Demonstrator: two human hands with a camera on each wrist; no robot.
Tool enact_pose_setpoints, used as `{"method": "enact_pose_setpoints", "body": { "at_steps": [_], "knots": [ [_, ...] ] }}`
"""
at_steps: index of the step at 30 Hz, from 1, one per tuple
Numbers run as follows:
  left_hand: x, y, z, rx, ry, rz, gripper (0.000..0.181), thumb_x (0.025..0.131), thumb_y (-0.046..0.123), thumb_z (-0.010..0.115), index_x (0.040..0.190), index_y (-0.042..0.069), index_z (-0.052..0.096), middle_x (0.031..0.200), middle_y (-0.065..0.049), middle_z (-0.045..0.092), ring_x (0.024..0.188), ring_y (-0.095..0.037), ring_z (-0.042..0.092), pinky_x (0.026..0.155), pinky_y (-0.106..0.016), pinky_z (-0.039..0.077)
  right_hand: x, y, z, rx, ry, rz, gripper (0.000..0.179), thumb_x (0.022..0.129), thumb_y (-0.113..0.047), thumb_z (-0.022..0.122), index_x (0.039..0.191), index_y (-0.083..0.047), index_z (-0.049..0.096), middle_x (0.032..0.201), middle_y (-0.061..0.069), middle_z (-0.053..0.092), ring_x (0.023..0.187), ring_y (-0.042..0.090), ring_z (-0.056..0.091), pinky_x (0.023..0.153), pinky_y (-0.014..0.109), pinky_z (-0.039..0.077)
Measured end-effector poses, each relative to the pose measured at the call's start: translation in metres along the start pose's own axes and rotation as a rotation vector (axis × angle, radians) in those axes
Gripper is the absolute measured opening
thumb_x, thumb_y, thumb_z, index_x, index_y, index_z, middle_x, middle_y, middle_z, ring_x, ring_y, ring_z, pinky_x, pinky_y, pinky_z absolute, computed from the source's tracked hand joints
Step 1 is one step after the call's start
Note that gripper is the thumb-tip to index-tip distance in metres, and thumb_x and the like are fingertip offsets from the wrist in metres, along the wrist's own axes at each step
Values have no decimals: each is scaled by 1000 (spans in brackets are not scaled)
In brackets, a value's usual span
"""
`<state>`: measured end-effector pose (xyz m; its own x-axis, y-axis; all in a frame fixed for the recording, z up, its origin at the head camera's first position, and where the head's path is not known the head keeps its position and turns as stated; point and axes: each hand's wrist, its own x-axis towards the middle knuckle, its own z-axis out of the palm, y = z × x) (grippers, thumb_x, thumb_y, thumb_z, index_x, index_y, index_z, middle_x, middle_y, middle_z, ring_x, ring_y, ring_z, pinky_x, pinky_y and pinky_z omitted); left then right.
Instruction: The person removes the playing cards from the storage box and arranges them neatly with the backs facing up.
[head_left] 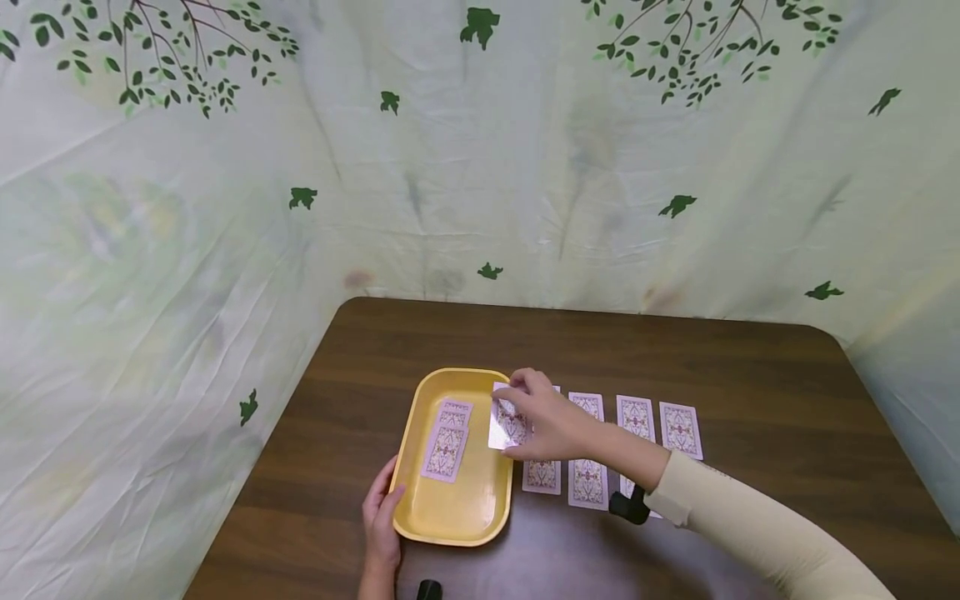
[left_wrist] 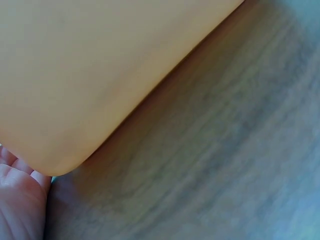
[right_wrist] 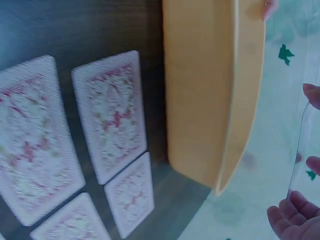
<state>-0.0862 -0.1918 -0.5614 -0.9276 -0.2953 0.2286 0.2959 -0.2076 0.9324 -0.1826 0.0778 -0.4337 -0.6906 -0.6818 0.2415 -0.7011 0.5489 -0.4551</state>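
My left hand (head_left: 382,512) grips the left rim of a yellow tray (head_left: 459,533), with the thumb over the edge. In the left wrist view the tray's outer side (left_wrist: 100,80) fills the upper left, with part of that hand (left_wrist: 20,205) at its corner. Two face-down playing cards (head_left: 445,454) overlap inside the tray. Over the tray's right rim, my right hand (head_left: 551,421) pinches another playing card (head_left: 510,423) by its edges, its patterned back showing. The right wrist view shows this card (right_wrist: 299,140) nearly edge-on between the fingertips (right_wrist: 295,212).
Several face-down cards (head_left: 588,483) lie in two rows on the brown wooden table (head_left: 420,329), right of the tray; the right forearm covers some. A black wrist device (head_left: 630,506) hangs under the right sleeve. A leaf-patterned cloth (head_left: 525,167) hangs behind the table.
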Motion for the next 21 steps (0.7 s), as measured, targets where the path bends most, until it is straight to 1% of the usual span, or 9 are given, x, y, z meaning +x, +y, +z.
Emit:
{"method": "enact_pose_setpoints", "body": {
  "at_steps": [2,7,11,15,19,21],
  "knots": [
    [0,0,0,0,-3,1,37,89,-8,42,122,-23,39,115,-4,59,100,-16,55,83,-23,45,-9,1,-1,14,25,5,70,66,-42,78,126,-15,52,121,10,40,102,17,38,77,30,43],
    [0,-2,-1,4,0,1,37,88,-9,41,122,-23,39,115,-4,59,101,-15,55,84,-22,44,-32,4,2,30,75,-8,69,67,-42,78,125,-16,53,121,11,40,101,16,39,77,30,44],
    [1,-2,0,3,1,-2,36,89,-9,41,122,-23,39,115,-4,59,102,-15,55,84,-22,44,-49,7,4,37,109,-17,69,67,-43,78,124,-13,54,119,10,40,97,14,40,76,29,44],
    [0,-2,0,-3,0,1,37,89,-9,42,122,-24,39,115,-3,59,102,-14,55,84,-22,44,-67,10,7,36,133,8,69,64,-42,80,121,-13,55,118,9,41,97,14,41,76,29,44],
    [0,-2,1,-10,-2,3,36,89,-9,41,122,-23,39,115,-4,60,101,-15,55,84,-22,45,-86,14,20,16,147,5,68,62,-40,81,119,-11,57,113,7,43,96,13,41,76,29,43],
    [0,-1,1,-11,2,0,36,89,-9,41,122,-23,40,115,-4,60,101,-15,55,83,-23,45,-95,14,29,11,155,-22,68,61,-39,82,117,-9,58,111,7,44,92,13,41,74,28,43]
  ]
}}
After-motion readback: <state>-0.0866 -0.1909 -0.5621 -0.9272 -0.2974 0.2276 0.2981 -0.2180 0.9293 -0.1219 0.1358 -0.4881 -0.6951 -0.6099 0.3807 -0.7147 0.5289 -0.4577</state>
